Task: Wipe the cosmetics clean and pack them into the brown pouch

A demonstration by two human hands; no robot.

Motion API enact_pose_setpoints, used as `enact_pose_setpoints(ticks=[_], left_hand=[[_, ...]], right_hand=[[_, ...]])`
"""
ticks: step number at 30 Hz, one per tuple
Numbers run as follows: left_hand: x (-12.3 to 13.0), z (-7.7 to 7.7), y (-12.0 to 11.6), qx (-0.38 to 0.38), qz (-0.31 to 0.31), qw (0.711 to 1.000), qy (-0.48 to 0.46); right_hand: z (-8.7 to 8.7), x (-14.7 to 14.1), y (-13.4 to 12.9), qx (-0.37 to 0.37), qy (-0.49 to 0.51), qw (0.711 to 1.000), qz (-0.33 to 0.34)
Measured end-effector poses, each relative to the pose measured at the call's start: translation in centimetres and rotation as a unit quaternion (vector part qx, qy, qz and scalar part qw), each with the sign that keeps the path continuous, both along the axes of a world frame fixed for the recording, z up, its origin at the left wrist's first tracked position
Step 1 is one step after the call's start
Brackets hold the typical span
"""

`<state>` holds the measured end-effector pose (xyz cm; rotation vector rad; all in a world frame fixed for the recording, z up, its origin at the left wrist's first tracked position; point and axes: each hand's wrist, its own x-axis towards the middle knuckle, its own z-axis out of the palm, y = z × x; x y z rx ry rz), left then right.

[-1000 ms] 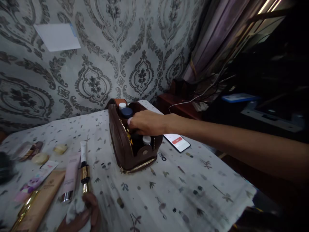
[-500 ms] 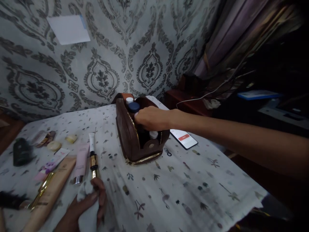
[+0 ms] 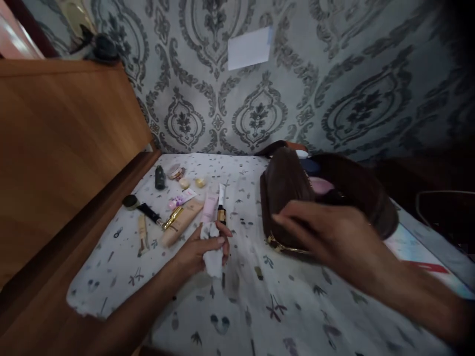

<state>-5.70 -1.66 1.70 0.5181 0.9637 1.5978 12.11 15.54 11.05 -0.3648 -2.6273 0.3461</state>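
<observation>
My left hand (image 3: 210, 244) is closed around a crumpled white cloth or tissue (image 3: 213, 259), close below a pink tube (image 3: 210, 206) and a small dark-and-gold bottle (image 3: 221, 213). Over the near side of the open brown bag (image 3: 284, 193) is my right hand (image 3: 322, 225), fingers pinched together; anything between them is too blurred to make out. Inside the bag show a dark blue lid (image 3: 309, 166), a white lid and a pink item (image 3: 321, 186). A beige tube (image 3: 183, 222) and a gold tube (image 3: 172, 217) lie left of my left hand.
Further left are a black tube (image 3: 149, 213), a small beige bottle (image 3: 143, 232), a dark green bottle (image 3: 160, 177) and a compact (image 3: 175, 171). A phone (image 3: 415, 247) lies right of the bag. A wooden cabinet (image 3: 70, 158) borders the table's left side.
The view has swung left, showing the cabinet. My right hand has come up out of the bag to its near side. My left hand still holds the white cloth or tissue.
</observation>
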Motion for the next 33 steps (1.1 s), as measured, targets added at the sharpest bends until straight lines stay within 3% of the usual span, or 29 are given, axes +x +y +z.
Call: enact_pose_setpoints(ticks=[4,7,12,15,17,21,24,28,31,33], left_hand=[[-0.3,-0.2,0.0,-0.011,0.05,0.996,0.075],[-0.8,-0.1,-0.3,-0.016,0.087,0.981,0.17],[-2.0,0.1,-1.4,-0.058,0.137,0.946,0.287],[-4.0,0.1,-2.6,-0.117,0.184,0.898,0.381],[-6.4,0.5,-3.8,-0.162,0.223,0.854,0.442],[-13.4,2.5,-7.0,-0.26,0.299,0.712,0.579],[-18.2,3.3,-9.1,-0.326,0.301,0.61,0.656],[-21.5,2.2,-10.4,-0.398,0.221,0.547,0.703],[-22.1,1.4,-10.6,-0.427,0.189,0.512,0.721],[-21.8,1.7,-10.6,-0.438,0.193,0.489,0.73]], right_hand=[[-4.2,-2.9,-4.2,-0.165,-0.004,0.985,0.058],[-7.1,-5.1,-6.1,-0.296,0.026,0.953,0.061],[-10.2,-7.3,-8.4,-0.54,0.042,0.84,0.036],[-11.2,-7.6,-9.4,-0.628,0.063,0.775,0.0],[-11.7,-7.5,-9.8,-0.65,0.09,0.754,-0.024],[-12.6,-7.2,-10.1,-0.64,0.108,0.76,-0.038],[-12.9,-7.0,-10.3,-0.622,0.106,0.775,-0.022],[-12.8,-6.7,-10.3,-0.607,0.102,0.788,-0.005],[-12.6,-6.6,-10.2,-0.604,0.108,0.79,0.004],[-12.6,-6.6,-10.1,-0.602,0.11,0.791,0.008]])
